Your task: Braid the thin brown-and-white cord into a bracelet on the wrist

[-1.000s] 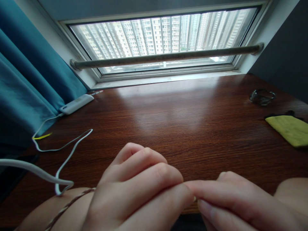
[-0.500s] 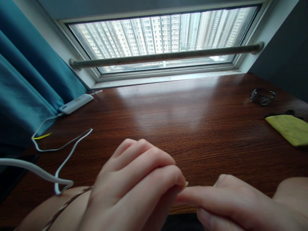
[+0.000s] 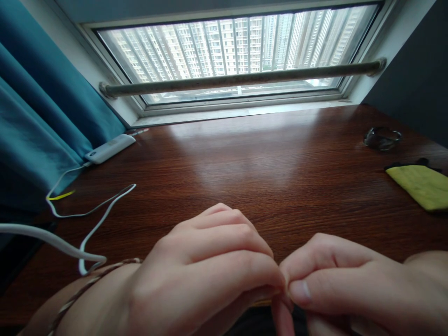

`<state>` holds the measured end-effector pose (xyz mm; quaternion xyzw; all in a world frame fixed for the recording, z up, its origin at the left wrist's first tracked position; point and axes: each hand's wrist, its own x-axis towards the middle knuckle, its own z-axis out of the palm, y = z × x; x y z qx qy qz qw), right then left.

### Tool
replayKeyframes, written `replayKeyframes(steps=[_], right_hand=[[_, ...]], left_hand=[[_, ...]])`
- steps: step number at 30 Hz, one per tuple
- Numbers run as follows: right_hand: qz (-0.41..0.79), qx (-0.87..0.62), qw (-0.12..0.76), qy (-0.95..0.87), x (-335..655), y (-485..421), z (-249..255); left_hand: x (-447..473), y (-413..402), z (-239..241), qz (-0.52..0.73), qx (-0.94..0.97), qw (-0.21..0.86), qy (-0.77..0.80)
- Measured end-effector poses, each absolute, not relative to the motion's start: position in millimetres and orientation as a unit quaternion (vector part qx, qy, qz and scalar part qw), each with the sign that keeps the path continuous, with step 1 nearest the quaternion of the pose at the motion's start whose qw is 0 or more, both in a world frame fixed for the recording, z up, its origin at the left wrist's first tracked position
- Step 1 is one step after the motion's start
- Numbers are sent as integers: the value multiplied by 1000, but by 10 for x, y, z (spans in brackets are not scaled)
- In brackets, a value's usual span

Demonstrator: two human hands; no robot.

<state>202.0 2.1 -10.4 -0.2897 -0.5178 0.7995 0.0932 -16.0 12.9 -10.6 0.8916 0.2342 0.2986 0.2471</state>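
Left hand (image 3: 206, 275) and right hand (image 3: 336, 284) clenched fingertip to fingertip at surface (image 3: 266, 177) edge, pinched item hidden, wrists cut off

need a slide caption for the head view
Left hand and right hand meet fingertip to fingertip over a wooden desk below a window.

- Your left hand (image 3: 206, 270) and right hand (image 3: 336, 284) meet fingertip to fingertip at the near edge of the bench (image 3: 266, 172).
- A cable (image 3: 94, 228) loops on the bench to your left.
- Behind it, a power bank (image 3: 110, 148) lies beside the curtain (image 3: 38, 116).
- Far right lie a cloth (image 3: 422, 185) and, behind it, a glass dish (image 3: 381, 138).
- The window (image 3: 238, 46) runs along the back.
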Motion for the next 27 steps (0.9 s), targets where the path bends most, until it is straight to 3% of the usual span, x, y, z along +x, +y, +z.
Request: replayKeyframes(steps=[3, 8, 20, 27], right_hand=[[867, -234, 69, -435, 2035, 42, -104], [882, -241, 65, -400, 2070, 35, -104], [891, -265, 20, -367, 2100, 17, -178], [864, -280, 38, -418, 2064, 28, -117]], left_hand=[[-191, 147, -104, 273, 896, 276, 214], [-156, 161, -86, 259, 907, 266, 198], [-147, 186, -112, 226, 945, 188, 145], [-145, 200, -97, 205, 952, 182, 134]])
